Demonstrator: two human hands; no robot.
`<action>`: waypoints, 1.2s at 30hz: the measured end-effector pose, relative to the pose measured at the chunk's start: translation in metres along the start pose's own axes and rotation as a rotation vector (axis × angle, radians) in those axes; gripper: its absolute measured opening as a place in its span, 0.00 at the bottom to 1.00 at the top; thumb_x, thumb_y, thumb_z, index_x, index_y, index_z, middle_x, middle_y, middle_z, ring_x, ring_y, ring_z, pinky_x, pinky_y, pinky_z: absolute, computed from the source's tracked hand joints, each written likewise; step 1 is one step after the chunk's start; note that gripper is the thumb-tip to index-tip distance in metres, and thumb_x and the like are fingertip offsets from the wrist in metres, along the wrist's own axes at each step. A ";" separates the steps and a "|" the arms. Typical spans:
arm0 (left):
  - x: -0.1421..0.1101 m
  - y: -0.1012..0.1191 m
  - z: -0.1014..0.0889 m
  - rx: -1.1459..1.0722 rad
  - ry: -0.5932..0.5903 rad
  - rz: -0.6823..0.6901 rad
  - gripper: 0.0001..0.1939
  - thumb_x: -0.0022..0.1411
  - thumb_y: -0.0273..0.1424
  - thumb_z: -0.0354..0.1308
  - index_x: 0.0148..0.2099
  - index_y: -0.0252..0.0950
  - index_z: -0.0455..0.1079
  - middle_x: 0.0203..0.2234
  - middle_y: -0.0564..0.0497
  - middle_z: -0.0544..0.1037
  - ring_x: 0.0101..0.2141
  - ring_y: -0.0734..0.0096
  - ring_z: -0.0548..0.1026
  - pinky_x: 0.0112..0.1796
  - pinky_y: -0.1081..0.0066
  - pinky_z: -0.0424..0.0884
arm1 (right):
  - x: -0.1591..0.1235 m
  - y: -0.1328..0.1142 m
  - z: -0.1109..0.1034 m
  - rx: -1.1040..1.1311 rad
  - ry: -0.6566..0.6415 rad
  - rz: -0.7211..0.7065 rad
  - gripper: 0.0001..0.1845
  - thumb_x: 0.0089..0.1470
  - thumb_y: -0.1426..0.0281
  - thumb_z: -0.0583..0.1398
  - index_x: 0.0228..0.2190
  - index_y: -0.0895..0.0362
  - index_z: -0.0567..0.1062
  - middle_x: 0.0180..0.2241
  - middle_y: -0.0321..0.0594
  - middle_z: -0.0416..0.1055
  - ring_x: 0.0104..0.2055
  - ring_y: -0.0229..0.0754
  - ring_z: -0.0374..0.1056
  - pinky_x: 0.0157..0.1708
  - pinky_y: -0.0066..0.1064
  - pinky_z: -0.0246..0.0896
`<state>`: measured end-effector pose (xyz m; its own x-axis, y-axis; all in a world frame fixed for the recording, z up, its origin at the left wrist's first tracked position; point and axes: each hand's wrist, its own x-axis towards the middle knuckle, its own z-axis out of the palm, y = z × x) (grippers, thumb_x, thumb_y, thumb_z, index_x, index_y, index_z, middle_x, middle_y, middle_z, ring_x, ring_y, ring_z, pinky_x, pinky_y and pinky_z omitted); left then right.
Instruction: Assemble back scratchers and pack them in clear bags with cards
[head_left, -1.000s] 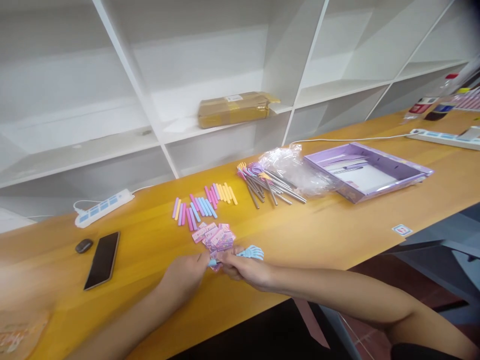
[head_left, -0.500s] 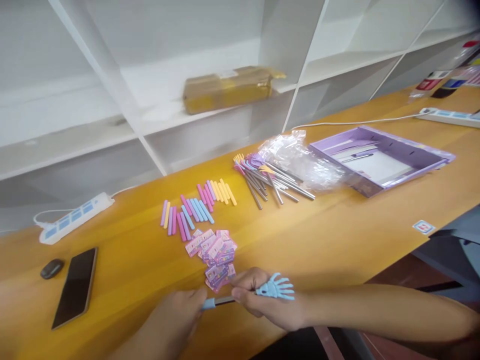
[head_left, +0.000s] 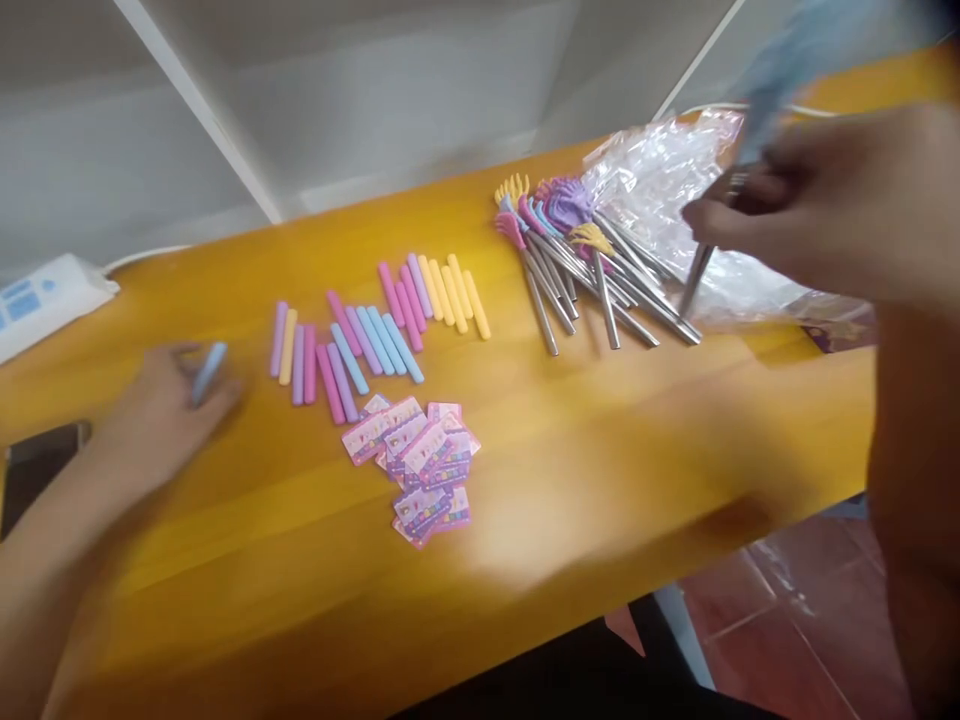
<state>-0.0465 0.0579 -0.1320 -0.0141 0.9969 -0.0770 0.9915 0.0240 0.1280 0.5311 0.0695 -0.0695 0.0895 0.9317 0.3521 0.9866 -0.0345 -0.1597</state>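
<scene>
My left hand (head_left: 176, 395) is closed on a short light-blue handle sleeve (head_left: 209, 372), just left of the rows of colored handle sleeves (head_left: 381, 340) in purple, pink, blue and yellow. At the upper right, my right hand (head_left: 817, 205) grips a back scratcher (head_left: 700, 270) by its metal rod. Its light-blue head points up and is smeared by motion. Beneath and left of that hand lies a pile of back scratchers (head_left: 592, 260) with bare metal rods and purple, pink, yellow and blue claw heads. Small printed cards (head_left: 420, 455) overlap in front of the sleeves.
A crumpled clear plastic bag (head_left: 652, 170) lies behind the pile, with the corner of a purple box (head_left: 836, 335) beyond. At the left are a white power strip (head_left: 52, 300) and a dark phone (head_left: 41, 470). Shelving (head_left: 375, 100) stands along the table's back edge.
My hands have moved apart. The blue sleeve has come off the rod and went left with my left hand; the back scratcher went up and right with my right. The view has also shifted.
</scene>
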 end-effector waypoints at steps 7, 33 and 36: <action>0.009 0.035 0.020 -0.032 0.038 0.154 0.15 0.72 0.44 0.53 0.43 0.36 0.64 0.51 0.34 0.72 0.60 0.40 0.70 0.61 0.37 0.70 | 0.042 0.004 0.086 -0.168 -0.212 -0.092 0.30 0.74 0.54 0.55 0.45 0.73 0.77 0.42 0.59 0.78 0.44 0.42 0.72 0.39 0.38 0.52; -0.136 0.111 0.071 -0.285 0.067 0.712 0.62 0.61 0.52 0.72 0.81 0.37 0.37 0.74 0.26 0.55 0.72 0.31 0.58 0.67 0.34 0.62 | -0.170 -0.141 0.108 0.563 -0.333 -0.866 0.71 0.56 0.38 0.65 0.76 0.71 0.40 0.76 0.72 0.41 0.80 0.68 0.36 0.75 0.65 0.42; -0.134 0.113 0.076 -0.368 0.066 0.717 0.58 0.64 0.46 0.72 0.81 0.38 0.39 0.73 0.28 0.58 0.73 0.35 0.59 0.69 0.38 0.63 | -0.163 -0.157 0.113 0.583 -0.317 -0.882 0.73 0.53 0.37 0.67 0.76 0.71 0.42 0.75 0.74 0.42 0.80 0.69 0.36 0.75 0.65 0.41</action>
<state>0.0769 -0.0787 -0.1820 0.5901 0.7811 0.2043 0.6559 -0.6113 0.4427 0.3460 -0.0363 -0.2066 -0.7353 0.5989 0.3173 0.4637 0.7859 -0.4090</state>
